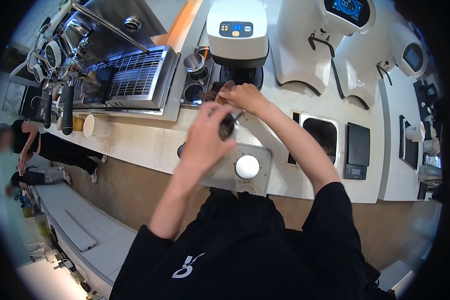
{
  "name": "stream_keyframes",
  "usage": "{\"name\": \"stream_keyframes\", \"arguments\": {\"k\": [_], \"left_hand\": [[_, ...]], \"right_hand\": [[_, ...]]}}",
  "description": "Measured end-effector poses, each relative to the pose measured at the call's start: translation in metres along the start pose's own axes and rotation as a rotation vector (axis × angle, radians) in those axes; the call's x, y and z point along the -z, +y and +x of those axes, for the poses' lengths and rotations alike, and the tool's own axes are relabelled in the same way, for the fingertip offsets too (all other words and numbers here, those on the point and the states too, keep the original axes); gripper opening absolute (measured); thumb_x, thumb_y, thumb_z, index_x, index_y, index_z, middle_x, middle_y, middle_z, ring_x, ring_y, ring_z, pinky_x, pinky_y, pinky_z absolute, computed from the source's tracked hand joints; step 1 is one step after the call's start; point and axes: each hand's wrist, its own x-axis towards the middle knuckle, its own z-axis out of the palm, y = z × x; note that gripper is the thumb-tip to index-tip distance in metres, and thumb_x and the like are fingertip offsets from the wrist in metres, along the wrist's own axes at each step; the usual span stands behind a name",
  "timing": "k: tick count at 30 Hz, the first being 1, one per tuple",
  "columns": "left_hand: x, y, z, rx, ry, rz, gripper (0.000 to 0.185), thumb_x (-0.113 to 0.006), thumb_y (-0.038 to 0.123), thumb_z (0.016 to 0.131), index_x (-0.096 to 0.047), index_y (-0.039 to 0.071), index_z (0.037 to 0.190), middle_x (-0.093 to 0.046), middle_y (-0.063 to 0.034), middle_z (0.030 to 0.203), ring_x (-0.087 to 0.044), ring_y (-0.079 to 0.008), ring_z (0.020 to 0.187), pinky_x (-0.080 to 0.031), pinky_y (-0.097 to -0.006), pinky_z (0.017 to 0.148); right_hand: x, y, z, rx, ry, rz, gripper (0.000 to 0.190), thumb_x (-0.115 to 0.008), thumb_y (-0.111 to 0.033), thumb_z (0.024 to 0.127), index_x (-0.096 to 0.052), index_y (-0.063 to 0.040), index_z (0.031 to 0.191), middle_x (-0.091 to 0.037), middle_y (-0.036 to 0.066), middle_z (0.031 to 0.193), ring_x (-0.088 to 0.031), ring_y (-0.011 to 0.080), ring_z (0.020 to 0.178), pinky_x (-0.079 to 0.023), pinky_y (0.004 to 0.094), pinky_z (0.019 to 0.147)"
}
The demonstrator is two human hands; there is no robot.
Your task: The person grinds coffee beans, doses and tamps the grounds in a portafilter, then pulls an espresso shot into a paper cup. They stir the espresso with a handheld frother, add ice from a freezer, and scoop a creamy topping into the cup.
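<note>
My right hand (247, 98) is closed around a brown brush-like tool (225, 90), blurred by motion, in front of the white countertop machine (237, 22). My left hand (206, 138) is blurred too, its thumb and fingers spread around a dark, round metal-rimmed piece (228, 126). Whether it grips that piece is not plain. A dark rounded end (180, 150) pokes out left of my left wrist; the rest of it is hidden. Below the hands lies a grey mat (264, 153) with dark specks. A white round-topped object (247, 167) stands on it.
To the left stands an espresso machine (135, 75) with black-handled portafilters (68, 108). A white paper cup (96, 126) is by the counter edge. Right of me are two white grinders (300, 45), a sunken steel bin (318, 138) and a black scale (357, 150). People (30, 142) stand far left.
</note>
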Motion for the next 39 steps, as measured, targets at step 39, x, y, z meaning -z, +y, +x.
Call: {"name": "stream_keyframes", "arguments": {"k": [39], "left_hand": [[0.077,-0.136,-0.082,0.141,0.147,-0.285,0.022,-0.063,0.002,0.078,-0.063,0.001,0.1,-0.063,-0.0103,0.103,-0.058,-0.0216,0.1,-0.043,-0.0321,0.088]], "right_hand": [[0.031,-0.03,-0.042,-0.736,-0.022,-0.196,0.03,-0.058,-0.018,0.08,-0.061,-0.016,0.11,-0.063,0.016,0.071,-0.064,0.0298,0.065,-0.051,0.0416,0.058]]}}
